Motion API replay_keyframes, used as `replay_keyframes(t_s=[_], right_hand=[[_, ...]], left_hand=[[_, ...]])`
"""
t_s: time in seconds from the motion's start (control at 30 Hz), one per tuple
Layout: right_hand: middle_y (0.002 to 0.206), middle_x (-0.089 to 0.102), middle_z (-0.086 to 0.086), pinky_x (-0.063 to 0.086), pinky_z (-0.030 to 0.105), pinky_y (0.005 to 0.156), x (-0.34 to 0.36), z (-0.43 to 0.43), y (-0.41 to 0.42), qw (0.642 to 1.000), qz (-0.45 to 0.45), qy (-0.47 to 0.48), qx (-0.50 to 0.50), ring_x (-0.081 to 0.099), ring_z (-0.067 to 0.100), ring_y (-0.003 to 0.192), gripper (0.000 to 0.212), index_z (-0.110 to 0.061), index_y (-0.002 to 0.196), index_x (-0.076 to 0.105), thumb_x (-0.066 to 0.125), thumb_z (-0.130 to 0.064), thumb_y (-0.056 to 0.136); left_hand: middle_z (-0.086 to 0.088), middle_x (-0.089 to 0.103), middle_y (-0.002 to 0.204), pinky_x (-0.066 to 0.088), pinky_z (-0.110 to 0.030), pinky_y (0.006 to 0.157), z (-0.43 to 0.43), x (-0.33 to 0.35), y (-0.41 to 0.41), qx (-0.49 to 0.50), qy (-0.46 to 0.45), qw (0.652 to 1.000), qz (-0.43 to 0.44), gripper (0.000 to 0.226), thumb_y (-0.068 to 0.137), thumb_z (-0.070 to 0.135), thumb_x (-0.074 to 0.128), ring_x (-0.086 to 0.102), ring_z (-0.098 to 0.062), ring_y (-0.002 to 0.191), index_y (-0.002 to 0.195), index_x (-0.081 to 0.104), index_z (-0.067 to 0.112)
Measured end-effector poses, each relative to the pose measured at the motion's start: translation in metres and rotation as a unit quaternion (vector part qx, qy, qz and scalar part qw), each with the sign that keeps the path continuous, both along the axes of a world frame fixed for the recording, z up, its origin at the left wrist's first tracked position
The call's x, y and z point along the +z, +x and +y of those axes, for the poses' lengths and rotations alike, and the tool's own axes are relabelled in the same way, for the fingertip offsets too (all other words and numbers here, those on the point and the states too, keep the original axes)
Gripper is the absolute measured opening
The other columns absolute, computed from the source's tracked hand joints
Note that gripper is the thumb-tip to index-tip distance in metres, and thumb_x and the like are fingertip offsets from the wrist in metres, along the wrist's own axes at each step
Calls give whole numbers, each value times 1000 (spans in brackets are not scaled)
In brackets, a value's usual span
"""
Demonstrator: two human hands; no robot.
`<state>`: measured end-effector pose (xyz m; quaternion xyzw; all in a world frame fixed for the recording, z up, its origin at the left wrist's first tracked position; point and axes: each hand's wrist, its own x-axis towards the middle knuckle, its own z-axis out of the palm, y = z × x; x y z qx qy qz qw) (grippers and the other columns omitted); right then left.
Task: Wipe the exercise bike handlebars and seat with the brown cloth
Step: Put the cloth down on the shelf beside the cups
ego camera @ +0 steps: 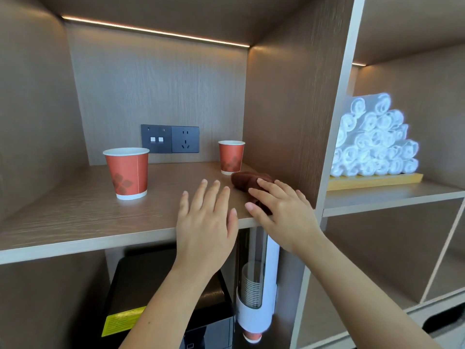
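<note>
Brown cloth [247, 181] lies bunched on the shelf [75, 212], soft and light I'd say; grab its middle. Right hand [281, 210] rests flat-fingered on it, left hand [206, 217] spread, holding nothing.

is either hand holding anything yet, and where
Nothing is gripped yet. The right hand lies with straight fingers on the near end of the crumpled brown cloth; the left hand holds nothing.

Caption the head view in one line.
Right hand rests on the brown cloth on a shelf, a red cup just behind; left hand open alongside.
</note>
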<state>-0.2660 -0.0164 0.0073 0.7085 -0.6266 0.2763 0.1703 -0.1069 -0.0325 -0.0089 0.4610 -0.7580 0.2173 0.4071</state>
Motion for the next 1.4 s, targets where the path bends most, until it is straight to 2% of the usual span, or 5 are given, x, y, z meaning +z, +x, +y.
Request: replay_keyframes(t_s=[0.2, 0.47, 0.8, 1.1, 1.4], right_hand=[[148, 34, -6, 18, 41, 111, 3, -8, -22, 999, -15, 25, -14, 23, 21, 139, 51, -32, 132, 45, 32, -56, 89], [150, 32, -4, 7, 50, 112, 22, -13, -18, 999, -4, 46, 1, 20, 23, 140, 63, -30, 134, 43, 24, -65, 84], [156, 4, -7, 16, 44, 115, 38, -43, -27, 981, 17, 192, 23, 3, 17, 143, 79, -29, 146, 3, 27, -70, 82], [154, 18, -8, 23, 46, 112, 33, -50, -23, 979, 60, 194, -13, 14, 21, 142, 73, -29, 143, 21, 24, -70, 83], [140, 48, 0, 11, 53, 111, 10, -17, -6, 995, -63, -41, 64, 37, 20, 132, 39, -19, 119, 59, 46, -41, 90]], left_hand=[[-13, 60, 122, 36, -52, 98, -1, -3, -12, 2, -3, 1000, -5, 41, 85, 30, 44, 51, -31, 119, 114, 63, 8], [-13, 61, 122, 35, -52, 99, -1, -2, -14, 10, 5, 1000, -5, 40, 85, 30, 46, 52, -30, 118, 113, 64, 9], [-10, 61, 122, 35, -51, 99, -2, -3, -14, 21, 1, 1000, -14, 47, 88, 35, 33, 53, -27, 118, 114, 64, 11], [-11, 61, 121, 37, -53, 97, 4, -1, -14, 22, 6, 1000, -7, 49, 89, 34, 30, 53, -28, 117, 114, 63, 9], [-13, 48, 136, 22, -48, 107, 22, -6, 0, 18, 61, 997, 45, 39, 91, 24, 49, 37, -29, 130, 126, 53, 8]])
